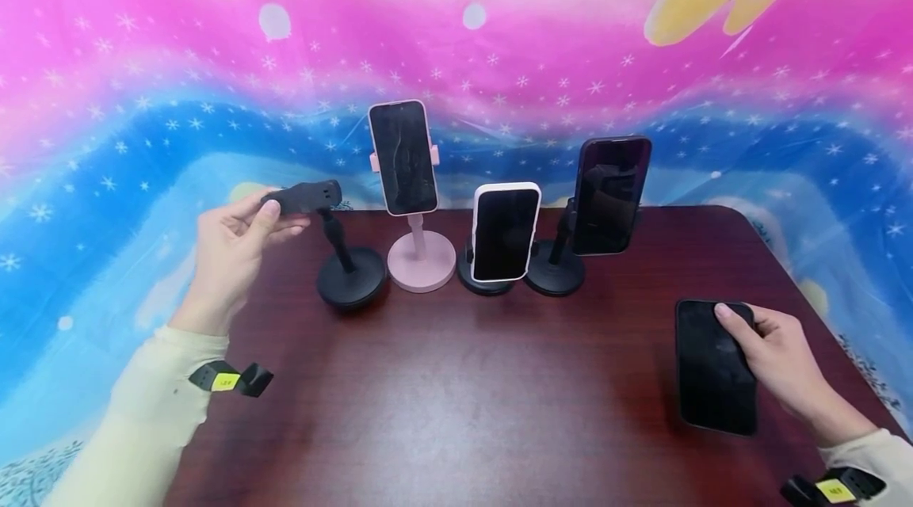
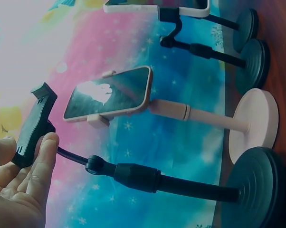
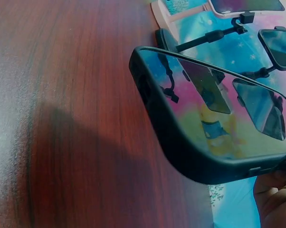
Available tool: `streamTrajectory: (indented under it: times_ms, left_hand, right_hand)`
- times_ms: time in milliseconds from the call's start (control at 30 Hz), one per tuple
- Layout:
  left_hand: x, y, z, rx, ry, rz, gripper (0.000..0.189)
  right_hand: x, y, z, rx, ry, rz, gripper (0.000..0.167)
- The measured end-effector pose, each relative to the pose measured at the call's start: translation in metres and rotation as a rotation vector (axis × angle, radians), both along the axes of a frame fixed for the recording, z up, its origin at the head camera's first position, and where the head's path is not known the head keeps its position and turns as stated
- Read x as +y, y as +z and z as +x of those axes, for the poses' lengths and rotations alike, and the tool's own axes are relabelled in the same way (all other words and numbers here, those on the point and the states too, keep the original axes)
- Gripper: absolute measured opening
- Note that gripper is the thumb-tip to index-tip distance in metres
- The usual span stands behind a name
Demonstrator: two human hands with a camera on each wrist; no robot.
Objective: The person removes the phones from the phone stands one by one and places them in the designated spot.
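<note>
My left hand (image 1: 231, 245) pinches the clamp head (image 1: 303, 196) of a black phone stand (image 1: 351, 279) between thumb and fingers. In the left wrist view that clamp (image 2: 36, 123) holds no phone, and its bent neck joins an upright post on a round base. On the right, my right hand (image 1: 781, 356) grips a black smartphone (image 1: 716, 368) by its edge, thumb over the screen, above the table. The right wrist view shows this phone's dark case (image 3: 181, 147) and glossy screen, which reflects the stands; most of the hand is out of that view.
Beside the black stand is a pink stand (image 1: 421, 265) bearing a phone (image 1: 403, 158). Farther right, a white-cased phone (image 1: 506, 234) and a dark phone (image 1: 612, 194) sit on black stands. All stand near the back edge of the brown table (image 1: 456, 396), before a patterned cloth (image 1: 456, 55).
</note>
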State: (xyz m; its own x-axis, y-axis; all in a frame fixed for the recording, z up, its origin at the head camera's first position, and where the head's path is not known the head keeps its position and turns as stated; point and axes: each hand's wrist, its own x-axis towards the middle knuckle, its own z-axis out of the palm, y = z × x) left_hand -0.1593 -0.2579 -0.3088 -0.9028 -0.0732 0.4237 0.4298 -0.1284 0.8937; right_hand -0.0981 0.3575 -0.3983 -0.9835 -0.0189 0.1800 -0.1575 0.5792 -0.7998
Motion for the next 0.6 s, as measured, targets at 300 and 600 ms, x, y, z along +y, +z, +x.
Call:
streamTrajectory:
  times_ms: [300, 600]
  left_hand:
    - [-0.005, -0.001, -0.012, 0.001, 0.004, 0.014, 0.025]
    - [-0.011, -0.005, -0.023, -0.019, -0.009, 0.021, 0.026]
  right_hand:
    - [0.011, -0.008, -0.001, -0.108, 0.060, -0.020, 0.034]
    - [0.025, -0.019, -0.003, -0.213, 0.083, 0.010, 0.040]
